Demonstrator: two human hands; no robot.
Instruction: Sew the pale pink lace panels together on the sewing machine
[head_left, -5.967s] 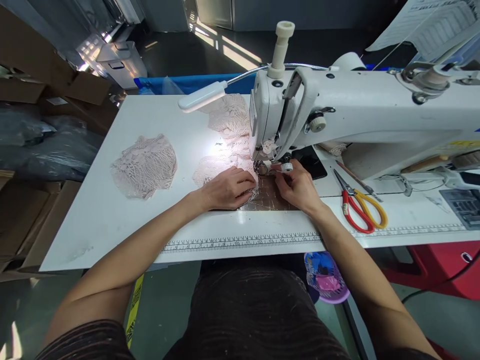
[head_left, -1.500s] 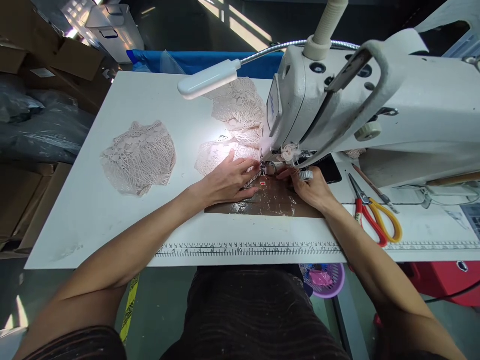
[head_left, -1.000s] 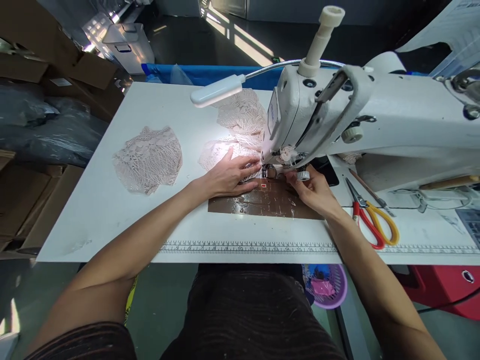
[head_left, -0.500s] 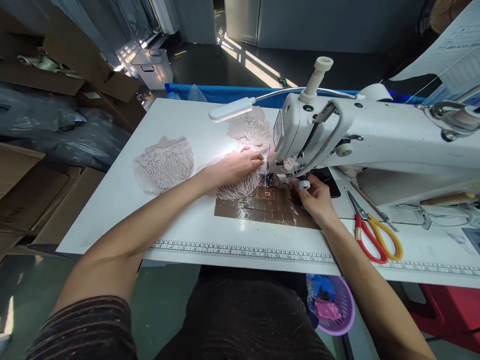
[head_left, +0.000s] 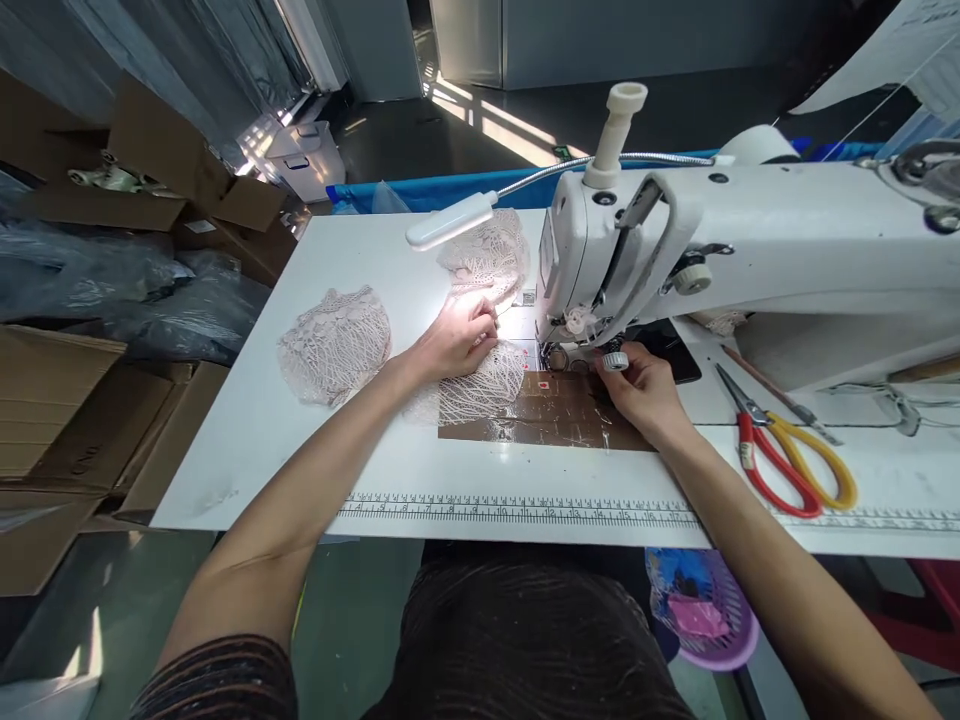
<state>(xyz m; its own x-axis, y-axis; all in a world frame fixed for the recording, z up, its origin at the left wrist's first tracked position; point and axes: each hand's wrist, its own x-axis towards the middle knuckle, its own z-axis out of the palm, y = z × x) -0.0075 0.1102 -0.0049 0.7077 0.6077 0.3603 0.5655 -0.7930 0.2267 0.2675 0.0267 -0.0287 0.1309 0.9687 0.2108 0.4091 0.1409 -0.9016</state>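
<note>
My left hand (head_left: 459, 335) is closed, its fingertips curled on a pale pink lace piece (head_left: 484, 390) left of the needle area. My right hand (head_left: 643, 388) has bent fingers beside the white ridged knob (head_left: 615, 361) at the front of the sewing machine (head_left: 581, 245); what its fingertips pinch, if anything, is hidden. A second lace piece (head_left: 487, 250) lies beyond my left hand under the lamp (head_left: 451, 221). Another lace piece (head_left: 335, 345) rests farther left on the white table (head_left: 255, 440). Brown tape-like sheeting (head_left: 570, 425) covers the surface below the needle.
Scissors (head_left: 784, 450) with red and yellow handles lie right of my right forearm. A dark phone-like slab (head_left: 671, 350) sits under the machine arm. A printed ruler (head_left: 525, 512) runs along the front edge. Cardboard boxes (head_left: 67, 400) stand at left; a purple basket (head_left: 739, 630) hangs below.
My left hand has drawn back leftward from the needle area, its fingers now more curled on the lace. My right hand stays by the knob. The camera view has shifted slightly.
</note>
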